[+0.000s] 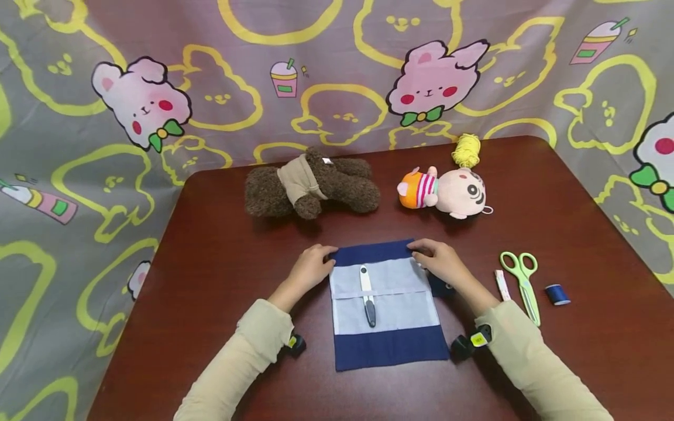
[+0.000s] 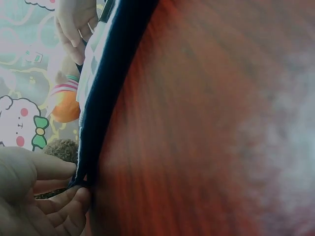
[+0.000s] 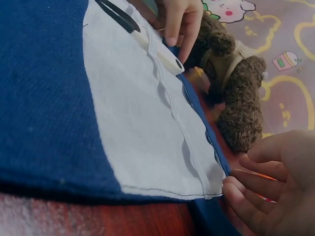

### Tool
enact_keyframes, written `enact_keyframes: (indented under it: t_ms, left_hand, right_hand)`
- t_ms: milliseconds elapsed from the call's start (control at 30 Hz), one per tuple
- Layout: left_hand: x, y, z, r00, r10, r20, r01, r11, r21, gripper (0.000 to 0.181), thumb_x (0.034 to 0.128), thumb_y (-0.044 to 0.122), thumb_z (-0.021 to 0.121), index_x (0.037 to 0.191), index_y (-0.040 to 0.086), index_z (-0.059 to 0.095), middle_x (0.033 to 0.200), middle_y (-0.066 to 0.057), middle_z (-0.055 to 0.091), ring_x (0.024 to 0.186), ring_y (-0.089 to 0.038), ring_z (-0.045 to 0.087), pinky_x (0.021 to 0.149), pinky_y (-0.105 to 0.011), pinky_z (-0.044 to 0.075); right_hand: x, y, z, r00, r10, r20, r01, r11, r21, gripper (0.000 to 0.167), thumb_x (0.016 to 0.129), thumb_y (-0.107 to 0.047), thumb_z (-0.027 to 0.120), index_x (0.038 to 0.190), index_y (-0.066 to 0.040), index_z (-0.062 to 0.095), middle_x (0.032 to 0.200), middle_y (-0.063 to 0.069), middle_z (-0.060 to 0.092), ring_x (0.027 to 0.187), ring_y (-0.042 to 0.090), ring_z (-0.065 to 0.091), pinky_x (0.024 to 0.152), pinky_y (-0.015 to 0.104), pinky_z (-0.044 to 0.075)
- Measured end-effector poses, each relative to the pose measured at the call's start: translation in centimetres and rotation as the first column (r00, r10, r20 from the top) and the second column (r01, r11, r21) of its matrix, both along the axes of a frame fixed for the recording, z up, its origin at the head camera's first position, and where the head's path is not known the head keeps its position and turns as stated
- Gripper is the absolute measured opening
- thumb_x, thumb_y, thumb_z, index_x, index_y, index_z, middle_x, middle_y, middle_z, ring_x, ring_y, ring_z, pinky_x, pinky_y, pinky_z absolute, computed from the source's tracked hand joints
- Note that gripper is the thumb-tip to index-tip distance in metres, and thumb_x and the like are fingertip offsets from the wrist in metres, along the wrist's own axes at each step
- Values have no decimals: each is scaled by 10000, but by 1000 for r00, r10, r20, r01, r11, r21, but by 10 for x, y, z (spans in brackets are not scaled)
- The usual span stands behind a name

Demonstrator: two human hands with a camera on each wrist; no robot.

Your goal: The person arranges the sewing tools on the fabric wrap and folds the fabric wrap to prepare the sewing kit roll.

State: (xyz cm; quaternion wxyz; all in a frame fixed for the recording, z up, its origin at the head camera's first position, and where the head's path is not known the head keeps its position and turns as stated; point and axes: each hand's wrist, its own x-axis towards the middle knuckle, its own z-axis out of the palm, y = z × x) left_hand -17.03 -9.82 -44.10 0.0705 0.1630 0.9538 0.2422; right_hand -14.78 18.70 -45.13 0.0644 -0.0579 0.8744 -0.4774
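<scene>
A navy and pale grey fabric tool roll point(image 1: 389, 348) lies unfolded on the table, an elastic strip point(image 1: 400, 293) stitched across its middle. Under that strip sits a slim white tool with a dark grey end point(image 1: 367, 295) and a hole in its white end; its exact kind is unclear. My left hand point(image 1: 310, 268) pinches the roll's far left corner between thumb and fingers, as the left wrist view shows. At the far right corner, my right hand point(image 1: 444, 263) holds the edge with its fingertips. A dark navy flap point(image 1: 441, 285) sticks out beneath the right hand.
Behind the roll lie a brown teddy bear point(image 1: 337, 184) and a pink plush doll point(image 1: 453, 192), with yellow yarn point(image 1: 466, 150) beyond. To the right are a white strip point(image 1: 502, 285), green scissors point(image 1: 523, 280) and a blue thread spool point(image 1: 557, 294). A patterned curtain point(image 1: 337, 64) hangs behind the table.
</scene>
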Motion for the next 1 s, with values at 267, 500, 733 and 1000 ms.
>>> enact_keyframes:
  t_ms: [267, 500, 733, 1000]
  left_hand:
    - [0, -2, -2, 1000, -7, 23, 8, 1000, -15, 329, 839, 164, 593, 1165, 121, 597, 867, -46, 519, 715, -174, 471, 636, -322, 401]
    - [1, -2, -3, 999, 5, 32, -5, 1000, -28, 331, 838, 182, 595, 1168, 146, 600, 993, -81, 506, 870, -230, 512, 743, -371, 435]
    - [-1, -2, -1, 1000, -6, 0, 6, 1000, -26, 328, 833, 180, 601, 1157, 133, 603, 1170, -115, 476, 1076, -286, 430, 858, -416, 407]
    - [3, 1, 1, 997, -13, -79, 16, 999, 35, 271, 831, 147, 611, 1100, 110, 632, 1231, -103, 472, 1190, -314, 345, 948, -438, 339]
  right_hand:
    - [3, 15, 11, 998, -21, 60, 27, 994, -103, 274, 881, -75, 533, 1123, 51, 557, 836, 226, 623, 626, 213, 600, 525, 316, 501]
    - [17, 59, 27, 995, -84, -61, 87, 995, 39, 266, 882, -94, 534, 1097, 58, 566, 853, 240, 628, 651, 207, 618, 575, 286, 497]
    - [38, 101, 33, 985, -140, -101, 159, 964, 213, 260, 889, -135, 532, 1071, 43, 584, 746, 166, 630, 581, 93, 556, 489, 231, 433]
    - [55, 116, 27, 968, -97, -231, 198, 862, 467, 158, 783, -74, 619, 914, 7, 654, 791, 157, 613, 657, 264, 565, 537, 376, 405]
